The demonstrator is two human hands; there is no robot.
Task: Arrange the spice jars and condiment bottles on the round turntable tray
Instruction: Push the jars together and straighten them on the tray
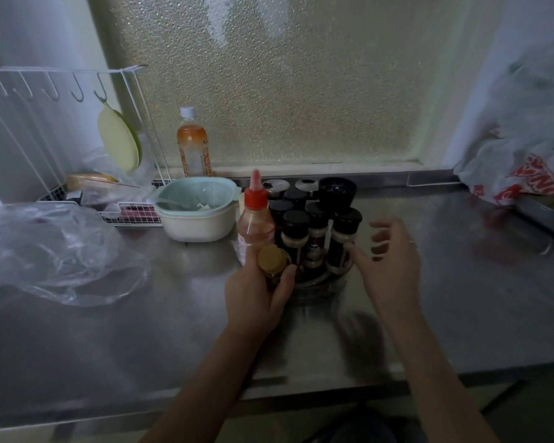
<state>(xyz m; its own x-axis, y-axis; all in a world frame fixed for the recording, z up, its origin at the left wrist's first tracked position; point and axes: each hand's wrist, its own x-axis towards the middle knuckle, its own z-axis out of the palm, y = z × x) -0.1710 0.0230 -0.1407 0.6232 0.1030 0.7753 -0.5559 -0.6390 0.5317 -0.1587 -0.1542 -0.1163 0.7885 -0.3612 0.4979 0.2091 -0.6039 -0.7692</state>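
Grip: left hand [256, 298] clamped round a gold-capped jar [272, 260] at the turntable tray [320, 282] front-left edge; right hand [387, 260] spread, empty, thumb by a black-capped jar [343, 241].
Progress: probably nearly done; sauce bottle [256, 225] and jars crowd the tray.
Room: bowl [195, 215] close left; bare counter [461, 282] right.

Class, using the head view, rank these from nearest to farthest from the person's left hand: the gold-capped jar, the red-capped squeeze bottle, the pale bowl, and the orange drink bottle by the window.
From the left hand:
1. Gold-capped jar, in its grip.
2. Red-capped squeeze bottle, just behind.
3. Pale bowl, back-left.
4. Orange drink bottle, at the window.
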